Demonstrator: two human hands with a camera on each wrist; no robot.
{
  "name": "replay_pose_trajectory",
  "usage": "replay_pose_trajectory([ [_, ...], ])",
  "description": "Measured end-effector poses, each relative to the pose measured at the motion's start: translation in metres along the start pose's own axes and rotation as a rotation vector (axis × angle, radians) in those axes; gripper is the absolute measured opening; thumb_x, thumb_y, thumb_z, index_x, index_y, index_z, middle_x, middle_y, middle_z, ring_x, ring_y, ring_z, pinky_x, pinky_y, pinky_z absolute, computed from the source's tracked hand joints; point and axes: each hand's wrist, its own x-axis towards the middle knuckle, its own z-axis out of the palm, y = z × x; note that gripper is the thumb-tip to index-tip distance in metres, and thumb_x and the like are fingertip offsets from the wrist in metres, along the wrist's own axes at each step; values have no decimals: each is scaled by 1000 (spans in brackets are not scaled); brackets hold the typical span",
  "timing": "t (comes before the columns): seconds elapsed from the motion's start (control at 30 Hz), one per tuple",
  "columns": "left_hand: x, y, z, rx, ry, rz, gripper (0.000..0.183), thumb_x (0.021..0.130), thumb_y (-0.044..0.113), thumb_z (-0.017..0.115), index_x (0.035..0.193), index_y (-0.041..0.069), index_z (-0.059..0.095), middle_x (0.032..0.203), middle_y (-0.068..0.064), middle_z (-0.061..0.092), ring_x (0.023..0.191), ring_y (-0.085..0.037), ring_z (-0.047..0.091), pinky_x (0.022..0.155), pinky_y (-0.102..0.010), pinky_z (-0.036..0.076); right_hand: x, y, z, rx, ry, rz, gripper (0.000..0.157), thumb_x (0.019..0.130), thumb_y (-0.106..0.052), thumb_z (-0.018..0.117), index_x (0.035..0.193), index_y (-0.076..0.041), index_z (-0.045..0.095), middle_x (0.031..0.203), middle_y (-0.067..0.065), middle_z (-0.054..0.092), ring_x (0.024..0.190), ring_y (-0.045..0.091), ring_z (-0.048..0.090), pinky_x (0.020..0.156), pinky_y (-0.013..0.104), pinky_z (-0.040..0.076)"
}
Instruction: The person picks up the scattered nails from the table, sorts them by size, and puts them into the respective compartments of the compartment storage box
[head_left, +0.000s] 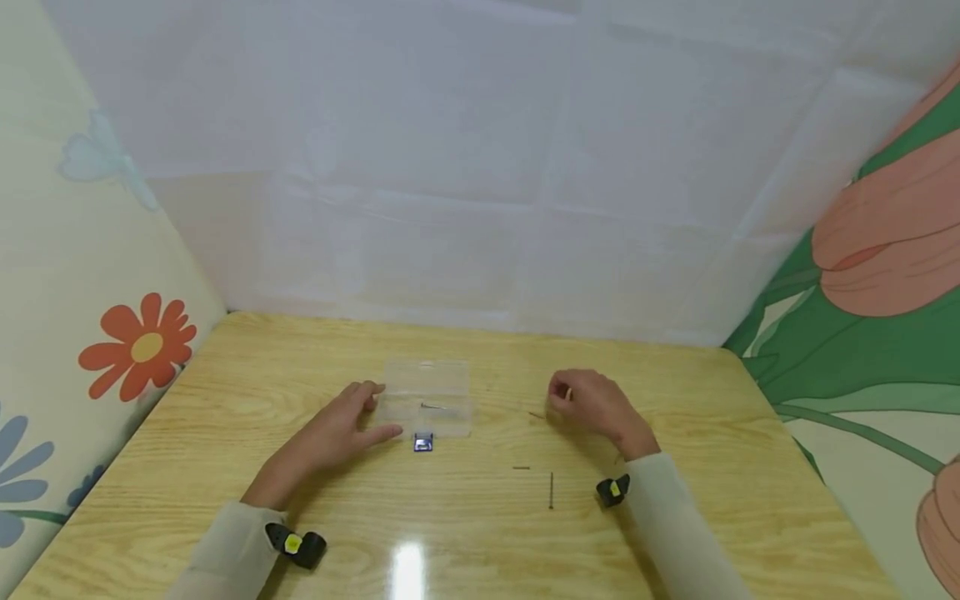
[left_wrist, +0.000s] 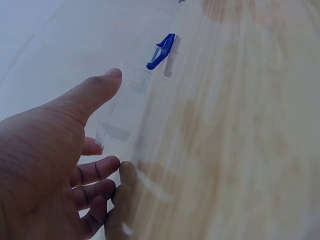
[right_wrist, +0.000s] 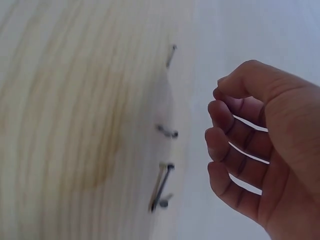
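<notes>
A clear plastic box (head_left: 461, 423) lies on the table with its see-through lid (head_left: 427, 377) raised behind it. A blue latch (head_left: 423, 442) (left_wrist: 162, 52) is at its front. Inside the box shows one thin nail (head_left: 435, 407). My left hand (head_left: 341, 425) rests at the box's left end, thumb stretched along the front corner and fingers at the side. Above the table to the right of the box is my right hand (head_left: 596, 406), fingers loosely bent and thumb tip close to the index finger. No object shows between them (right_wrist: 250, 130). Near its fingertips lies a small nail (head_left: 536, 415).
Closer to the front lie another short nail (head_left: 521, 467) and a longer nail (head_left: 551, 490). The wooden table (head_left: 480, 517) ends at a white cloth backdrop (head_left: 450, 250), with flower-printed panels (head_left: 146, 346) at the sides.
</notes>
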Motion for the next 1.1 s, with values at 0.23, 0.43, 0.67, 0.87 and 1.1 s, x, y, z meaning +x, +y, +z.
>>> replay_pose_trajectory([
  [0.23, 0, -2, 0, 0, -8, -4, 82, 96, 56, 68, 145, -5, 43, 124, -20, 55, 114, -38, 57, 95, -60, 46, -5, 19, -9, -40, 46, 78, 11, 96, -12, 64, 92, -16, 73, 85, -8, 66, 73, 10, 58, 67, 36, 50],
  [0.43, 1, -3, 0, 3, -6, -6, 82, 95, 57, 68, 145, -4, 44, 123, -19, 54, 113, -37, 57, 94, -60, 46, -8, 32, -11, -127, 40, 136, 5, 94, -13, 68, 91, -13, 72, 84, -3, 65, 75, 15, 59, 69, 39, 51],
  [0.67, 2, -3, 1, 2, -3, 0, 83, 95, 57, 69, 145, -4, 44, 123, -18, 54, 112, -36, 57, 95, -59, 46, -11, 44, -9, -158, 8, 228, 12, 93, -17, 68, 97, -7, 72, 89, 4, 69, 78, 21, 64, 71, 42, 54],
  [0.87, 2, -3, 2, -4, -2, -3, 82, 95, 56, 70, 145, -5, 44, 122, -18, 54, 112, -36, 56, 95, -59, 46, -14, 48, -10, -149, -17, 309, 15, 92, -21, 68, 97, -7, 72, 90, 4, 69, 74, 20, 62, 68, 43, 53],
  [1.1, 2, -3, 2, 5, 2, -5, 82, 95, 56, 69, 145, -3, 44, 123, -18, 55, 114, -36, 57, 95, -59, 46, -13, 47, -10, -167, -31, 315, 12, 92, -20, 68, 89, -8, 72, 81, 3, 66, 66, 18, 57, 61, 39, 49],
])
